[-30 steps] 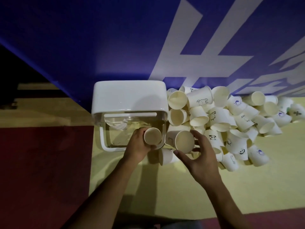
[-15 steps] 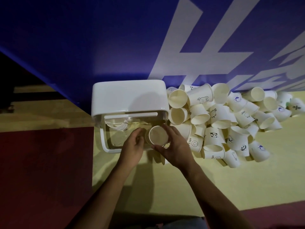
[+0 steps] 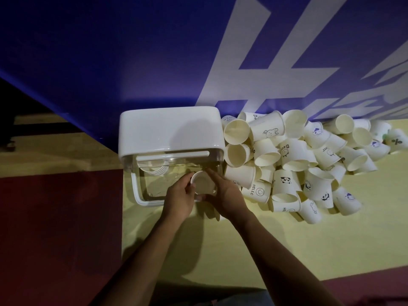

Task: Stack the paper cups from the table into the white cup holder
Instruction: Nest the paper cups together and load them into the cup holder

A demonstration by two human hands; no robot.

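The cream paper cup [image 3: 203,184], mouth up, is gripped between the fingers [image 3: 213,174] of the left hand [image 3: 178,195] and right hand [image 3: 228,194]. The white plastic cup holder [image 3: 170,131] lies just beyond the fingers. Squeezed, the cup may crumple; tilted, it may jam instead of nesting.

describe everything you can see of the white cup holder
The white cup holder is a boxy case: glossy rounded white top, a white bar across the front, a clear plastic lower part in a white frame. It stands on the yellow table against the blue wall. Nested cups show inside at left. The cup pile crowds its right side; the left hand and right hand hold a paper cup over its clear part.
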